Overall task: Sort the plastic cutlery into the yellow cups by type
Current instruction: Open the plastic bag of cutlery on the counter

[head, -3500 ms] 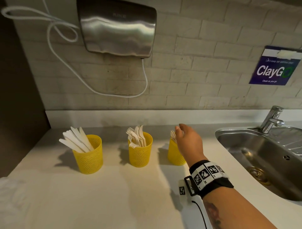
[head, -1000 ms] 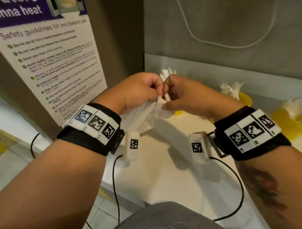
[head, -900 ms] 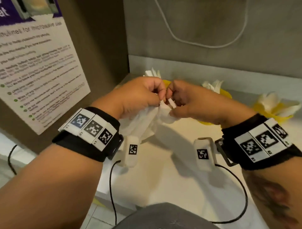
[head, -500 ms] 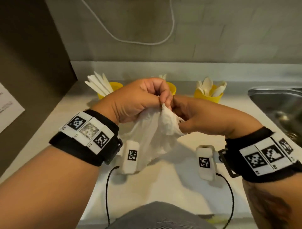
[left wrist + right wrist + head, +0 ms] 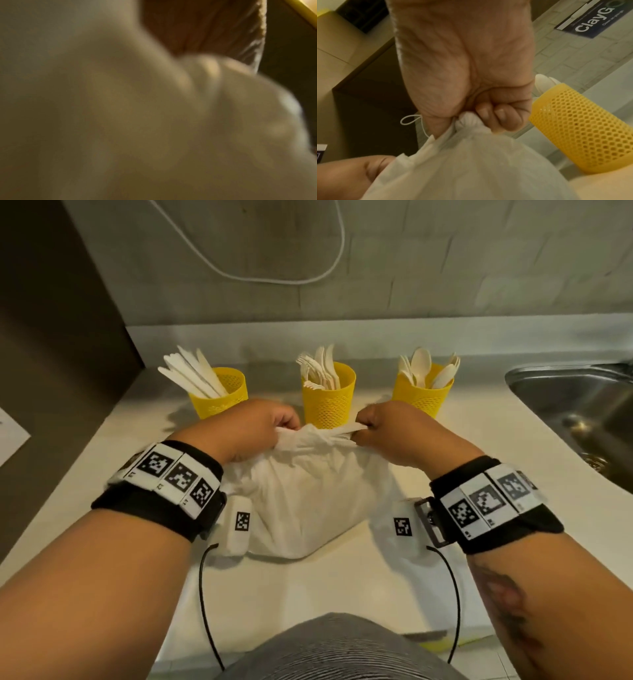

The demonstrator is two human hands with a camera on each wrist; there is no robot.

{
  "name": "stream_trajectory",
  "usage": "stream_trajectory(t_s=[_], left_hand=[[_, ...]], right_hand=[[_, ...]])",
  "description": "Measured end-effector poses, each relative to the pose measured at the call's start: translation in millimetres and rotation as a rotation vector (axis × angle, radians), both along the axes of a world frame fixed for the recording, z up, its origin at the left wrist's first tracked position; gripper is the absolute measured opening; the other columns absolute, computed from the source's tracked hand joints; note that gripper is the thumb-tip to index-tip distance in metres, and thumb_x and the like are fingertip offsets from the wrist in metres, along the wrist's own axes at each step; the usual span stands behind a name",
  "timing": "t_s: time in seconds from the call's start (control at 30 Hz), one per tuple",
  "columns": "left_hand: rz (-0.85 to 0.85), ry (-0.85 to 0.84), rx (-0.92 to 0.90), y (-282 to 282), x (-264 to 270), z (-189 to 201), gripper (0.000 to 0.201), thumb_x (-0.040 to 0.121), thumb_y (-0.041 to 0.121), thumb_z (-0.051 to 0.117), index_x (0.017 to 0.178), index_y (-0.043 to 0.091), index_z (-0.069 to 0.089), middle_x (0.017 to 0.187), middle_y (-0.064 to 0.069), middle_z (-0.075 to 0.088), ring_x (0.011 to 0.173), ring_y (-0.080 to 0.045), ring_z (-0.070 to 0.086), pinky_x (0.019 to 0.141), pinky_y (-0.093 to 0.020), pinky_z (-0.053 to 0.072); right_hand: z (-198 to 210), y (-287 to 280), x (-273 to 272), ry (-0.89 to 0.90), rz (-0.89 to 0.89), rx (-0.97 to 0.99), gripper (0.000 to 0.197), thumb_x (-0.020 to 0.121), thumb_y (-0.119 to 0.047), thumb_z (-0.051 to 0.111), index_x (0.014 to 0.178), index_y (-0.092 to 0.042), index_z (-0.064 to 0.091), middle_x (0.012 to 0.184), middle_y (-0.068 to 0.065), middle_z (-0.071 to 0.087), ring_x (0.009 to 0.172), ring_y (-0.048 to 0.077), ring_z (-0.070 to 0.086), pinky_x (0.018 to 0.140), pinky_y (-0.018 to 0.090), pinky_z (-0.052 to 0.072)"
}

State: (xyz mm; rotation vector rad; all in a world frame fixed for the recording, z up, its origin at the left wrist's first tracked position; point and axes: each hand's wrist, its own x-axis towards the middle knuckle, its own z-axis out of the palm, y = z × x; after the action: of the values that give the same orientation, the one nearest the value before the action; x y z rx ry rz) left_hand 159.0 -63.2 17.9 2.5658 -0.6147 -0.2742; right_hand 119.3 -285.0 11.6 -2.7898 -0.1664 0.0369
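Three yellow mesh cups stand in a row at the back of the counter: the left cup [image 5: 219, 393] holds white knives, the middle cup [image 5: 328, 400] holds white forks, the right cup [image 5: 423, 397] holds white spoons. In front of them a white plastic bag [image 5: 308, 494] rests on the counter. My left hand [image 5: 260, 428] grips the bag's top on the left and my right hand [image 5: 380, 426] grips its gathered top edge on the right. The right wrist view shows the right hand's fingers [image 5: 498, 117] curled round the bunched bag [image 5: 471, 162], beside a yellow cup [image 5: 583, 127]. The left wrist view is filled by the blurred bag [image 5: 137, 121].
A steel sink [image 5: 582, 412] lies at the right edge of the white counter [image 5: 325, 587]. A dark panel [image 5: 61, 337] bounds the left side. A white cable [image 5: 274, 251] hangs on the tiled wall behind the cups.
My view swung from the left wall back to the cups. Both hands lowered the white bag onto the counter and moved apart, stretching its top between them.
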Motion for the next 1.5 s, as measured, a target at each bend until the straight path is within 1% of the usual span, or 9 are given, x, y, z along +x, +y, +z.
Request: stream_trajectory(t_s=[0.17, 0.3, 0.43, 0.73, 0.97, 1.2, 1.3, 1.4, 1.5], left_hand=[[-0.023, 0.08, -0.071, 9, -5, 8, 0.028, 0.081, 0.004, 0.065, 0.103, 0.022, 0.066, 0.096, 0.004, 0.066, 0.087, -0.012, 0.06, 0.071, -0.019, 0.045], [-0.073, 0.157, -0.234, -2, -11, 13, 0.03, 0.074, 0.033, 0.081, 0.094, 0.022, 0.062, 0.078, 0.006, 0.065, 0.073, -0.008, 0.057, 0.072, -0.032, 0.048], [-0.022, -0.032, -0.137, -8, -9, 7, 0.02, 0.078, 0.016, 0.074, 0.074, 0.022, 0.055, 0.065, 0.008, 0.055, 0.058, -0.01, 0.045, 0.062, -0.031, 0.04], [0.17, -0.242, -0.039, -12, -12, -4, 0.013, 0.076, 0.011, 0.058, 0.074, 0.02, 0.049, 0.07, 0.005, 0.054, 0.069, -0.025, 0.052, 0.061, -0.037, 0.042], [0.12, -0.236, -0.252, -13, -18, 8, 0.014, 0.083, 0.013, 0.068, 0.079, 0.022, 0.058, 0.07, 0.008, 0.057, 0.066, -0.015, 0.053, 0.061, -0.033, 0.045], [0.135, 0.081, -0.537, 18, -13, 18, 0.023, 0.077, 0.003, 0.079, 0.077, 0.021, 0.066, 0.062, 0.011, 0.056, 0.058, -0.006, 0.05, 0.062, -0.024, 0.042], [0.29, -0.049, -0.479, 28, -6, 14, 0.023, 0.08, 0.004, 0.064, 0.071, 0.025, 0.067, 0.066, 0.007, 0.059, 0.06, -0.011, 0.053, 0.061, -0.026, 0.043], [0.42, -0.217, -0.273, 29, -2, 10, 0.017, 0.079, 0.007, 0.055, 0.068, 0.019, 0.059, 0.067, 0.005, 0.055, 0.063, -0.016, 0.05, 0.056, -0.026, 0.038], [0.387, -0.26, -0.071, 29, 4, 2, 0.021, 0.08, 0.0, 0.053, 0.071, 0.019, 0.052, 0.073, 0.004, 0.051, 0.074, -0.023, 0.049, 0.054, -0.026, 0.031]], right_hand=[[-11, 18, 6, -0.153, 0.128, -0.056, 0.027, 0.077, -0.028, 0.076, 0.101, -0.02, 0.071, 0.105, 0.006, 0.053, 0.101, 0.024, 0.05, 0.082, 0.032, 0.042], [-4, 39, 6, -0.156, 0.184, 0.235, 0.023, 0.071, -0.007, 0.077, 0.087, -0.014, 0.062, 0.076, -0.004, 0.051, 0.067, 0.012, 0.045, 0.058, 0.025, 0.035], [-6, 42, 5, -0.196, 0.193, 0.386, 0.023, 0.076, -0.009, 0.076, 0.086, -0.016, 0.057, 0.071, -0.004, 0.054, 0.058, 0.004, 0.043, 0.05, 0.015, 0.031], [-18, 26, -3, -0.16, 0.178, 0.464, 0.029, 0.086, -0.004, 0.058, 0.103, -0.026, 0.067, 0.094, -0.002, 0.069, 0.085, 0.018, 0.06, 0.075, 0.033, 0.047], [1, 5, -15, -0.062, 0.055, 1.186, 0.02, 0.069, -0.005, 0.053, 0.062, -0.02, 0.064, 0.058, -0.005, 0.057, 0.052, 0.008, 0.049, 0.049, 0.018, 0.039], [-4, -26, -15, 0.026, 0.122, 1.503, 0.017, 0.082, -0.004, 0.063, 0.076, -0.019, 0.067, 0.079, 0.002, 0.068, 0.073, 0.015, 0.062, 0.067, 0.023, 0.05], [-10, -26, -12, 0.021, 0.091, 1.5, 0.008, 0.083, -0.01, 0.066, 0.084, -0.018, 0.067, 0.086, 0.004, 0.071, 0.079, 0.017, 0.065, 0.073, 0.028, 0.053], [-10, -26, -10, 0.084, 0.117, 1.527, 0.039, 0.07, -0.027, 0.08, 0.102, -0.007, 0.071, 0.098, 0.01, 0.071, 0.092, 0.023, 0.065, 0.082, 0.033, 0.051], [-6, -21, -11, 0.18, 0.255, 1.573, 0.033, 0.068, -0.038, 0.078, 0.085, -0.009, 0.075, 0.092, 0.011, 0.071, 0.091, 0.026, 0.064, 0.083, 0.035, 0.051]])
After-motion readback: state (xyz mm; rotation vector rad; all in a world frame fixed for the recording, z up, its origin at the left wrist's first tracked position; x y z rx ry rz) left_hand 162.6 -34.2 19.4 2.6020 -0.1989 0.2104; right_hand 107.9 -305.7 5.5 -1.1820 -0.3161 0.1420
